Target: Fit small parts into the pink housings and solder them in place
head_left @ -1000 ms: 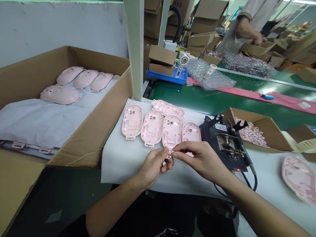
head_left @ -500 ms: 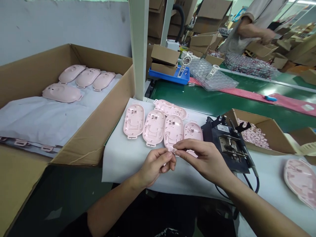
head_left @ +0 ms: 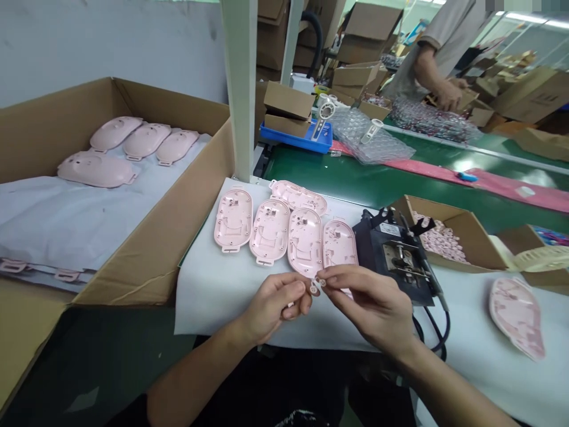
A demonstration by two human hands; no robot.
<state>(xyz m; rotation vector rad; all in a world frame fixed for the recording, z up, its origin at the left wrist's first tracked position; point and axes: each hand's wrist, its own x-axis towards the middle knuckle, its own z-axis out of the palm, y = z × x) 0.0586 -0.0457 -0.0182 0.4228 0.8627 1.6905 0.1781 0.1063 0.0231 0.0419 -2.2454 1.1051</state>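
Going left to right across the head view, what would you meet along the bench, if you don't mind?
Cardboard box of pink shells, pink plastic casings, black bench machine, cardboard box of small pink parts, pink shell.

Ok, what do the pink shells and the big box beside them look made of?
The pink shells look like moulded plastic, smooth with a soft sheen; the ribs and posts formed inside suggest that. The big box looks like cardboard: matte brown, with creased, folded flaps.

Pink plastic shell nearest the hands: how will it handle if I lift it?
The pink plastic shell probably feels stiff and light: thin moulded walls with ribs inside. Its smooth surface may slip. Lying flat on the white sheet, it seems unlikely to roll.
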